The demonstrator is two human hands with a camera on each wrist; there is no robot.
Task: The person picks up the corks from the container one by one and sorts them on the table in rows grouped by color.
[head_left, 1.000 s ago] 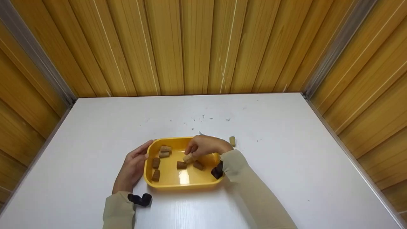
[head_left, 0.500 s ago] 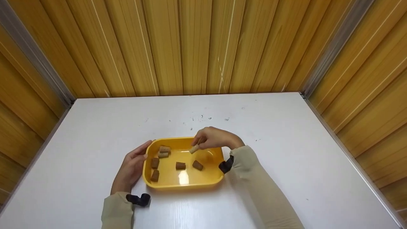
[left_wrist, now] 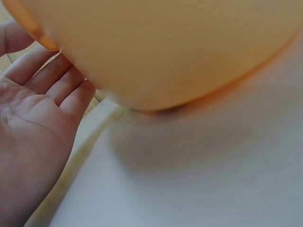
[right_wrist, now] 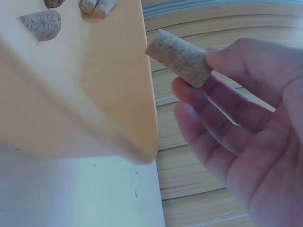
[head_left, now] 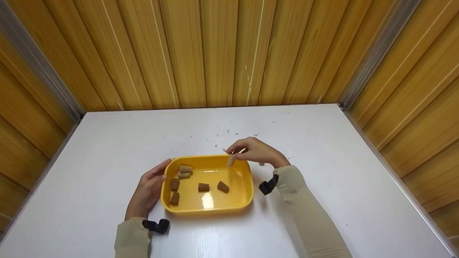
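In the head view, a yellow tray [head_left: 208, 210] sits on the white table. My left hand [head_left: 146, 190] rests against its left side, and the left wrist view shows the fingers [left_wrist: 68, 85] fairly straight along the outer wall. My right hand [head_left: 256, 150] pinches a light cork [head_left: 230, 160] between thumb and fingertips over the tray's back right rim; the right wrist view shows this cork [right_wrist: 180, 56] clearly. Inside the tray, two light corks [head_left: 184, 175] lie together at the back left. Darker brown corks lie at the left wall [head_left: 174, 184], in the middle [head_left: 203, 187] and right of it [head_left: 223, 186].
Another light cork [head_left: 261, 163] lies on the white table [head_left: 107, 150] behind my right wrist, mostly hidden. Small dark marks dot the table beyond the tray. Wood-patterned panels [head_left: 220, 53] stand at the back and both sides.
My right hand has lifted the light cork from the tray's middle and carried it up, back and right to the rim. The left hand and the tray have stayed in place.
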